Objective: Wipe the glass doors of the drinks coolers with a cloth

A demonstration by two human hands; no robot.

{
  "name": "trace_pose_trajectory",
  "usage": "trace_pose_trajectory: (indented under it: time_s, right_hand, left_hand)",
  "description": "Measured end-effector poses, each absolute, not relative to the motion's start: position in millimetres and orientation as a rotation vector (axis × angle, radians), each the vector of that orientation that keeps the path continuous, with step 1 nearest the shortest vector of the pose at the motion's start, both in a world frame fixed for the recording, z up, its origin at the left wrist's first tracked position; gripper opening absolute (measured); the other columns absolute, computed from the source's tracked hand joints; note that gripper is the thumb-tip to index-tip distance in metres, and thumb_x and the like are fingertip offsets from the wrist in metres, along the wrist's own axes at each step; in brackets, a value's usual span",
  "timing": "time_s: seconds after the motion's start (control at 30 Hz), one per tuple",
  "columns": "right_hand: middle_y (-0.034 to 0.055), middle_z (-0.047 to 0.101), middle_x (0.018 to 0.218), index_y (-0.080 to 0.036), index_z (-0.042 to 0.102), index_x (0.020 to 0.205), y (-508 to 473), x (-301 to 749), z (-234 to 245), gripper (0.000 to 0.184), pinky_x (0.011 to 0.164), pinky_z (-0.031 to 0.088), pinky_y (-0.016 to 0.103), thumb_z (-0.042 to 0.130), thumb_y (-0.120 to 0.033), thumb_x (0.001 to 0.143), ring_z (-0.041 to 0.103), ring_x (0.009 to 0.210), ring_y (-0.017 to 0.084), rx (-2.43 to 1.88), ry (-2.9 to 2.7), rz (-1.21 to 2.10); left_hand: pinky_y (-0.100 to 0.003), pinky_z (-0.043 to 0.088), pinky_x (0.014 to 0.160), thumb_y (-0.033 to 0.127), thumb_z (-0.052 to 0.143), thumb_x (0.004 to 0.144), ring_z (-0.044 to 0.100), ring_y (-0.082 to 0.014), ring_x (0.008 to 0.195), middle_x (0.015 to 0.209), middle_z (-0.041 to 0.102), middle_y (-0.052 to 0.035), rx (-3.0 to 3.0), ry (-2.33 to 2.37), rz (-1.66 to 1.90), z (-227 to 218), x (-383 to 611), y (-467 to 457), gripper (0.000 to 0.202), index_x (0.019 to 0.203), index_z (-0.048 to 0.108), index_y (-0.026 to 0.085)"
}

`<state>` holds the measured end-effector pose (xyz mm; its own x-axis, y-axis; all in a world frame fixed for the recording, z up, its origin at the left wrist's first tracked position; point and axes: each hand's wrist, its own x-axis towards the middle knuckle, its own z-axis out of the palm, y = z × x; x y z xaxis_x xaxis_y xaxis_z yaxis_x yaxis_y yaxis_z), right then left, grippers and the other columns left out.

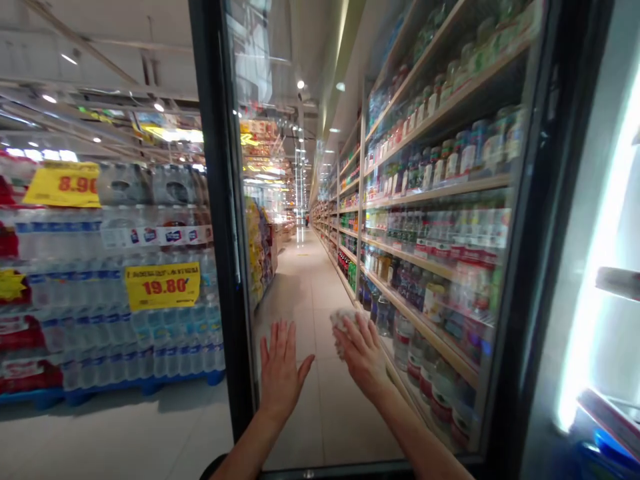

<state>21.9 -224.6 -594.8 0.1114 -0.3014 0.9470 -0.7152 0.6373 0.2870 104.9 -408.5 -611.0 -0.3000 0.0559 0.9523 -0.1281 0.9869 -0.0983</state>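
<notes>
In front of me stands a glass door (pixel 300 287) with a black frame (pixel 213 167), swung out from a lit cooler. My left hand (pixel 283 370) lies flat near the lower left of the pane, fingers stretched up and thumb out, holding nothing. To its right, my right hand (pixel 363 350) presses a crumpled whitish cloth (pixel 343 323) to the glass. The cloth shows past the fingertips on the left side, and the palm hides part of it. Bottled drinks on shelves appear in or through the pane.
Shrink-wrapped water bottles (pixel 175 327) are stacked on blue pallets (pixel 145 385) at left, with yellow price signs (pixel 163 287) on them. At right, a bright light strip (pixel 595 267) runs up the cooler's edge beside a shelf (pixel 610 423).
</notes>
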Motion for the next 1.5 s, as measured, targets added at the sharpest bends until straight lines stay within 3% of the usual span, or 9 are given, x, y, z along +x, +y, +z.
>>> trace_pose_trajectory:
  time_s: [0.17, 0.4, 0.63, 0.83, 1.07, 1.3, 1.5]
  right_hand:
    - [0.0082, 0.022, 0.149, -0.021, 0.042, 0.133, -176.6, -2.1, -586.3, 0.049, 0.104, 0.031, 0.056, 0.044, -0.010, 0.085, 0.019, 0.136, 0.031, 0.415, -1.483, 0.583]
    - [0.0033, 0.036, 0.143, -0.025, 0.053, 0.122, -204.4, 12.8, -599.9, 0.041, 0.107, 0.032, 0.048, 0.050, -0.011, 0.084, 0.024, 0.135, 0.027, 0.811, -1.533, 0.400]
    - [0.0100, 0.020, 0.149, -0.022, 0.039, 0.135, -151.6, -11.7, -588.0, 0.050, 0.103, 0.030, 0.059, 0.044, -0.013, 0.087, 0.018, 0.136, 0.032, 0.262, -1.484, 0.666]
    - [0.0036, 0.034, 0.144, -0.027, 0.049, 0.127, -175.2, 3.0, -603.4, 0.046, 0.104, 0.036, 0.049, 0.046, -0.010, 0.085, 0.024, 0.135, 0.028, 0.766, -1.555, 0.400]
    - [0.0111, 0.021, 0.149, -0.020, 0.039, 0.135, -106.7, -29.1, -587.0, 0.047, 0.104, 0.027, 0.061, 0.039, -0.017, 0.088, 0.019, 0.136, 0.031, 0.159, -1.503, 0.683]
    - [0.0024, 0.032, 0.145, -0.029, 0.048, 0.127, -160.3, -8.1, -592.7, 0.049, 0.103, 0.037, 0.049, 0.046, -0.009, 0.083, 0.023, 0.135, 0.027, 0.770, -1.551, 0.384]
    - [0.0109, 0.022, 0.148, -0.018, 0.043, 0.133, -82.5, -46.6, -586.1, 0.046, 0.104, 0.028, 0.060, 0.038, -0.017, 0.087, 0.021, 0.136, 0.030, 0.137, -1.516, 0.739]
  left_hand:
    - [-0.052, 0.022, 0.107, 0.039, 0.047, 0.086, 0.016, -0.0277, 0.137, 0.143, 0.029, -0.0196, 0.048, -1.862, 0.180, -611.1, 104.4, -407.9, 0.073, 0.143, 0.010, 0.012]
    - [-0.051, 0.022, 0.107, 0.039, 0.047, 0.086, 0.015, -0.0269, 0.138, 0.142, 0.031, -0.0204, 0.056, -1.862, 0.190, -610.4, 103.8, -408.6, 0.073, 0.143, 0.011, 0.012]
    - [-0.051, 0.021, 0.108, 0.036, 0.047, 0.087, 0.013, -0.0269, 0.138, 0.143, 0.029, -0.0210, 0.029, -1.844, 0.199, -609.4, 107.2, -406.4, 0.070, 0.143, 0.013, 0.011]
    - [-0.051, 0.018, 0.109, 0.032, 0.050, 0.085, 0.014, -0.0251, 0.138, 0.141, 0.034, -0.0196, -0.088, -1.861, 0.246, -587.8, 102.6, -382.3, 0.068, 0.142, 0.018, 0.012]
    - [-0.055, 0.019, 0.107, 0.034, 0.051, 0.084, 0.015, -0.0295, 0.137, 0.142, 0.033, -0.0195, -0.029, -1.921, 0.232, -580.8, 90.2, -376.0, 0.061, 0.138, 0.030, 0.012]
    - [-0.055, 0.020, 0.107, 0.039, 0.044, 0.087, 0.017, -0.0292, 0.137, 0.142, 0.032, -0.0188, -0.054, -1.878, 0.231, -583.5, 88.1, -380.9, 0.063, 0.141, 0.023, 0.014]
    - [-0.054, 0.019, 0.107, 0.037, 0.045, 0.087, 0.018, -0.0292, 0.137, 0.142, 0.032, -0.0184, -0.064, -1.874, 0.218, -583.6, 88.0, -379.9, 0.063, 0.141, 0.024, 0.014]
